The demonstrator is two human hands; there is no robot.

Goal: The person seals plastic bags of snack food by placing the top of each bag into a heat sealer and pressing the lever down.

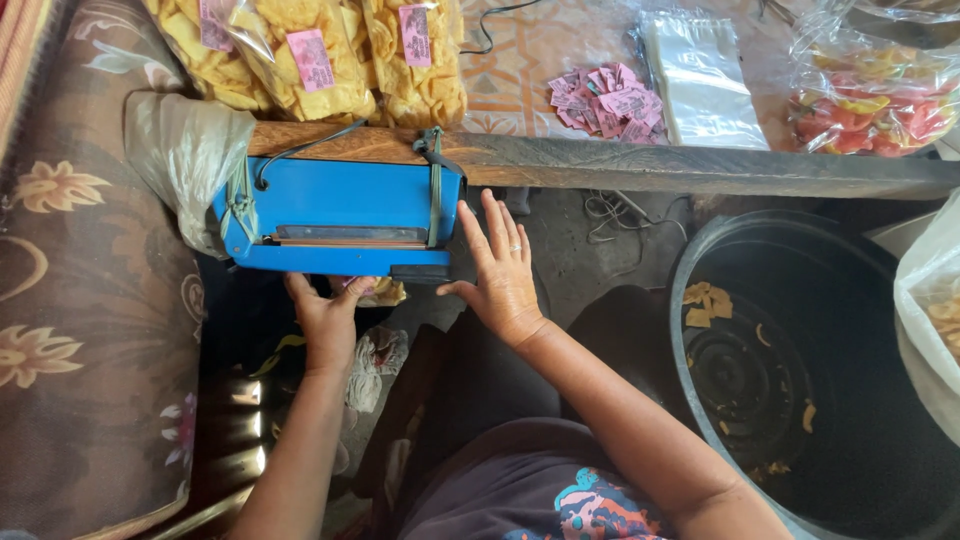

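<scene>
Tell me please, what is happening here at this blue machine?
A person sits at a blue heat sealer fixed to a wooden plank. The left hand reaches under its front edge, and the right hand rests open beside it. Bagged yellow chips lie above, and pink labels lie nearby.

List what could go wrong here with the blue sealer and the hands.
1. The left hand reaches under the blue sealer; its fingers could get pinched if the bar closes.
2. The sealer overhangs the wooden plank edge, held by straps; a push from the right hand might shift it.
</scene>
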